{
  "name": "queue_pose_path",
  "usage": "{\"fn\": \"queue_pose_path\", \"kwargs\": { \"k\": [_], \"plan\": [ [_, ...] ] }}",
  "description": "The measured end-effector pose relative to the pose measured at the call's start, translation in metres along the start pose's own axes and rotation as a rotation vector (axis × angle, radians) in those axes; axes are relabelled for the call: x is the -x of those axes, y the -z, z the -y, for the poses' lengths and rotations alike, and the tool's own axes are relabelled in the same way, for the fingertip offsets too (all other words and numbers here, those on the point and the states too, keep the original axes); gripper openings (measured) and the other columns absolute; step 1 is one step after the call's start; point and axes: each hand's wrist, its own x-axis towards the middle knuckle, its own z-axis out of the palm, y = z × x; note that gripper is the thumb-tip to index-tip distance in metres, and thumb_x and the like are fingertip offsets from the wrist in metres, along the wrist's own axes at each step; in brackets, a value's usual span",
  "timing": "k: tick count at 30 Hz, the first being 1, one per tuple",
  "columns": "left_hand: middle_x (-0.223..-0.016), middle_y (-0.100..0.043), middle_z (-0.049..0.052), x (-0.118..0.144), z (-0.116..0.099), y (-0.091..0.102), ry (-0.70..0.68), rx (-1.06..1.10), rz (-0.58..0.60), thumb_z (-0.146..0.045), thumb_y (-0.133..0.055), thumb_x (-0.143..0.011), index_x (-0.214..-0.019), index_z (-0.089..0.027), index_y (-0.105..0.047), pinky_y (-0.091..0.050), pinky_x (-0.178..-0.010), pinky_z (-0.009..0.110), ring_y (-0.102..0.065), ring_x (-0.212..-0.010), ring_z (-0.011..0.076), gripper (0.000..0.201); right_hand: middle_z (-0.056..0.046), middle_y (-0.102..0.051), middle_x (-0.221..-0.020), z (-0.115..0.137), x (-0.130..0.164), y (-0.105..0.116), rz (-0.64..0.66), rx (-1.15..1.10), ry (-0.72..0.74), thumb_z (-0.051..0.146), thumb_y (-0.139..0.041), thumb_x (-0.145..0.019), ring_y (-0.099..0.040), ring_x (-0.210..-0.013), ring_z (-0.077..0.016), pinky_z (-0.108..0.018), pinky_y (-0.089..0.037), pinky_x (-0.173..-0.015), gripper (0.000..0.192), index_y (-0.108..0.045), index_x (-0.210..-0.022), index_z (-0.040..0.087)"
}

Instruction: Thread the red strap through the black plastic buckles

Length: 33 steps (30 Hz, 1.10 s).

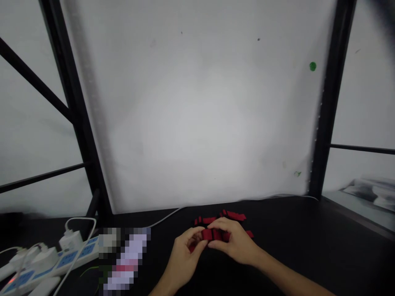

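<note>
We have both hands together over a heap of small red pieces (226, 220) on the black table (308, 238). Our left hand (185, 257) and right hand (234, 242) pinch a short row of them (212, 235) between the fingertips — closed on it, side by side. Judging by the loose pieces scattered behind, most remain unjoined. At left lies a white power strip (46, 263) with chargers and a blurred patch; no writing is readable.

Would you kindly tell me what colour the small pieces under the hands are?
Red: the small pieces show best in the head view.
</note>
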Motion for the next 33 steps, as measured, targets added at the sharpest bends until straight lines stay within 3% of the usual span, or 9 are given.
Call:
{"fn": "queue_pose_path", "kwargs": {
  "k": [6, 11, 13, 15, 17, 20, 26, 31, 33],
  "plan": [
    [-0.093, -0.074, 0.007, -0.002, 0.001, -0.007, 0.133, 0.276, -0.118, -0.042, -0.071, -0.080, -0.103, -0.017, -0.071, -0.056, -0.079, 0.033, -0.069, -0.091, 0.0245, 0.033, -0.004, -0.072, -0.086, -0.010, -0.001, -0.022, -0.066, -0.276, -0.183, 0.034, -0.078, -0.073, -0.064, -0.077, -0.0202, -0.031, -0.049, -0.072, 0.032, -0.073, -0.102, 0.021],
    [-0.068, -0.068, 0.003, -0.002, -0.001, -0.006, 0.157, 0.165, -0.263, -0.050, -0.060, -0.087, -0.076, -0.015, -0.068, -0.054, -0.066, 0.029, -0.065, -0.068, 0.0196, 0.038, -0.003, -0.073, -0.080, -0.019, -0.001, -0.034, -0.073, -0.532, -0.350, 0.035, -0.084, -0.065, -0.068, -0.077, -0.0218, -0.033, -0.052, -0.074, 0.045, -0.071, -0.104, 0.017],
    [-0.072, -0.067, 0.003, 0.000, -0.003, -0.003, 0.085, 0.062, -0.200, -0.045, -0.053, -0.092, -0.084, -0.015, -0.068, -0.054, -0.067, 0.029, -0.064, -0.068, 0.0190, 0.035, -0.003, -0.073, -0.078, -0.020, -0.002, -0.035, -0.114, -0.593, -0.392, 0.033, -0.087, -0.060, -0.068, -0.075, -0.0210, -0.033, -0.052, -0.075, 0.047, -0.072, -0.101, 0.017],
    [-0.095, -0.070, 0.007, 0.003, -0.005, -0.001, -0.072, -0.063, -0.078, -0.034, -0.057, -0.091, -0.114, -0.017, -0.063, -0.054, -0.081, 0.034, -0.066, -0.086, 0.0214, 0.029, -0.003, -0.072, -0.081, -0.019, -0.003, -0.034, -0.167, -0.692, -0.405, 0.030, -0.089, -0.056, -0.066, -0.076, -0.0196, -0.032, -0.051, -0.076, 0.046, -0.072, -0.096, 0.017],
    [-0.117, -0.065, 0.009, 0.005, -0.004, 0.002, -0.258, -0.224, -0.012, -0.023, -0.062, -0.088, -0.132, -0.023, -0.052, -0.049, -0.095, 0.040, -0.061, -0.106, 0.0242, 0.046, -0.003, -0.071, -0.086, -0.016, -0.003, -0.033, -0.172, -0.836, -0.391, 0.028, -0.089, -0.056, -0.065, -0.079, -0.0184, -0.031, -0.050, -0.079, 0.041, -0.072, -0.092, 0.016],
    [-0.114, -0.064, 0.008, 0.004, 0.002, 0.004, -0.474, -0.424, -0.051, -0.011, -0.061, -0.086, -0.118, -0.024, -0.058, -0.045, -0.095, 0.042, -0.057, -0.108, 0.0246, 0.034, 0.000, -0.069, -0.083, -0.009, 0.001, -0.033, -0.112, -1.000, -0.343, 0.024, -0.088, -0.059, -0.063, -0.079, -0.0167, -0.030, -0.048, -0.080, 0.032, -0.072, -0.086, 0.018],
    [-0.097, -0.064, 0.006, 0.000, 0.001, 0.010, -0.582, -0.545, -0.078, -0.006, -0.050, -0.091, -0.103, -0.021, -0.057, -0.044, -0.084, 0.038, -0.056, -0.093, 0.0219, 0.020, 0.002, -0.065, -0.075, -0.010, 0.002, -0.029, -0.080, -0.903, -0.360, 0.025, -0.085, -0.063, -0.056, -0.068, -0.0131, -0.026, -0.043, -0.067, 0.026, -0.071, -0.084, 0.019],
    [-0.093, -0.060, 0.006, -0.001, -0.002, 0.023, -0.403, -0.564, -0.034, -0.013, -0.044, -0.094, -0.095, -0.020, -0.054, -0.045, -0.078, 0.037, -0.055, -0.087, 0.0222, 0.012, 0.000, -0.062, -0.067, -0.028, -0.012, 0.011, -0.292, -0.776, -0.401, 0.033, -0.080, -0.064, -0.049, -0.059, -0.0126, -0.027, -0.038, -0.059, 0.025, -0.071, -0.080, 0.016],
    [-0.092, -0.059, 0.006, -0.003, 0.003, 0.028, -0.317, -0.518, -0.075, -0.018, -0.043, -0.096, -0.094, -0.020, -0.053, -0.046, -0.078, 0.037, -0.055, -0.087, 0.0221, 0.011, -0.001, -0.061, -0.069, -0.035, -0.013, 0.031, -0.291, -0.678, -0.397, 0.037, -0.077, -0.065, -0.050, -0.061, -0.0132, -0.027, -0.038, -0.061, 0.027, -0.070, -0.081, 0.017]
  ]
}}
